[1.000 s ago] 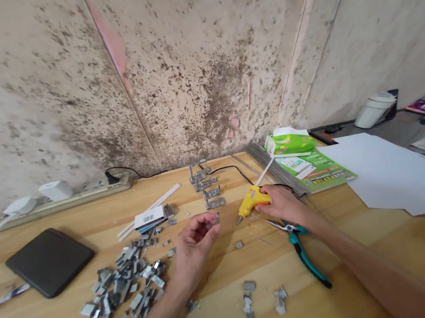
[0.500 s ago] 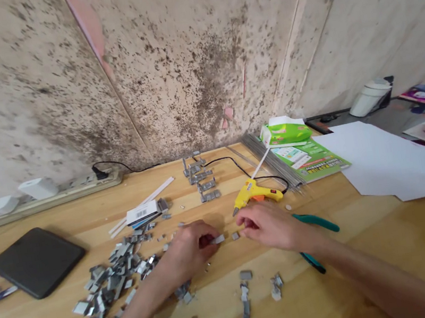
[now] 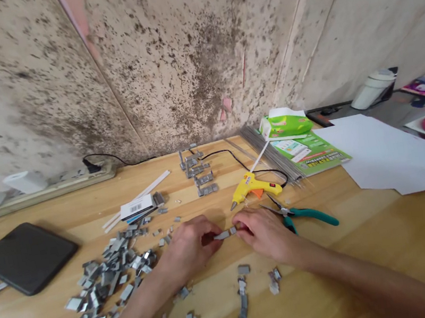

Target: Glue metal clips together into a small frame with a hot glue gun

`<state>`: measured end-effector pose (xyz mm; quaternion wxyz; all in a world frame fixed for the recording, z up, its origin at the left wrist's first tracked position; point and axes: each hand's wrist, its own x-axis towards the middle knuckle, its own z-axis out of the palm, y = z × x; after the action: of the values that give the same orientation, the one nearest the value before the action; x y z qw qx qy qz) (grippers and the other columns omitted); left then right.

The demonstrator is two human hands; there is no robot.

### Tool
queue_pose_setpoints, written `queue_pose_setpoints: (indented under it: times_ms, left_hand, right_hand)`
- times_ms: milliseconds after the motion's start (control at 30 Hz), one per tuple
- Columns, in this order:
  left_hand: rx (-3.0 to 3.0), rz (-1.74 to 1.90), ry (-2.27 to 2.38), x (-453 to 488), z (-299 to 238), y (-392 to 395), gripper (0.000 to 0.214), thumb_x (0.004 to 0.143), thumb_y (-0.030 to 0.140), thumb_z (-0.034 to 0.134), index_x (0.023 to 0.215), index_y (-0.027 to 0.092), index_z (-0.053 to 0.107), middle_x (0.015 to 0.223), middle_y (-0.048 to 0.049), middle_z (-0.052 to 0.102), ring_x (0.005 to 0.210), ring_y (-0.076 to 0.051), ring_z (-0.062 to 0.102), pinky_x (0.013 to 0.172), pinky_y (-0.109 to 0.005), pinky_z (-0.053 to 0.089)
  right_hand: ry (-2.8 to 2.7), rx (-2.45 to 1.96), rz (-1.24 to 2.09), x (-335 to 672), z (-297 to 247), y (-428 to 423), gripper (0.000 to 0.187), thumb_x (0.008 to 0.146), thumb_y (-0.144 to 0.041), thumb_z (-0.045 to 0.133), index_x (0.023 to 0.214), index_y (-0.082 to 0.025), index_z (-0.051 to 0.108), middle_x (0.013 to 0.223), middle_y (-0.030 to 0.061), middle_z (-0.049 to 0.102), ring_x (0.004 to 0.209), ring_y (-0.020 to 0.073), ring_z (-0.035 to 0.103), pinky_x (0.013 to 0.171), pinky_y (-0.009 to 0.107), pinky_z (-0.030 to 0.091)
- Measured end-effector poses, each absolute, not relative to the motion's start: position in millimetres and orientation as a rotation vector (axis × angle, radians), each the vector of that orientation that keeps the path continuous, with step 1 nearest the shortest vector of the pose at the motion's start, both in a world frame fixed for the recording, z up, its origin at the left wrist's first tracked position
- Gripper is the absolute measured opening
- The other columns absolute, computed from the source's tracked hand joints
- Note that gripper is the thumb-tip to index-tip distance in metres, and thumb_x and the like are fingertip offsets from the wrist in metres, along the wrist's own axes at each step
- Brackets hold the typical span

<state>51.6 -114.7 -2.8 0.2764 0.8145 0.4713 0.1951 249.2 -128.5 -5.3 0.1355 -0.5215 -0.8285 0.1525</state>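
Note:
My left hand [image 3: 192, 243] pinches a small flat grey strip [image 3: 221, 236] between thumb and fingers. Facing it, my right hand [image 3: 263, 230] has its fingertips closed on a smaller grey piece [image 3: 232, 230]. The two pieces meet end to end, or nearly so, just above the wooden table. Behind the hands lies a yellow glue gun [image 3: 251, 187] with a white glue stick in its back. Teal-handled pliers [image 3: 313, 215] rest beside my right wrist, partly covered by it. A joined chain of grey pieces [image 3: 243, 304] lies nearer to me.
A heap of shiny grey pieces [image 3: 109, 272] spreads left of my left arm. Several assembled grey figures [image 3: 198, 172] stand at the back. Thin metal rods [image 3: 268, 155], a green tissue pack [image 3: 285, 125] and white paper [image 3: 381, 154] are right; a black tablet [image 3: 27, 258] lies far left.
My right hand has moved left and brought the small piece up against the strip in my left hand. The pliers show more fully. The view has shifted slightly.

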Motion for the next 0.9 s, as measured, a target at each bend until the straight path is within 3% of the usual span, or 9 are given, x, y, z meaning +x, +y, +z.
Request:
queue_pose_setpoints:
  times_ms: [900]
  left_hand:
    - [2.239,0.574,1.241,54.1,-5.0,-115.9,0.014,0.074,0.017,0.059,0.079,0.022,0.071,0.075,-0.0020,0.065,0.065,-0.015,0.058,0.059,-0.024,0.040]
  right_hand:
    - [-2.393,-1.405,0.455,251.0,-13.8,-127.0,0.010,0.080,-0.015,0.056,0.084,-0.020,0.064,0.083,0.0014,0.067,0.080,0.0160,0.059,0.069,0.027,0.039]
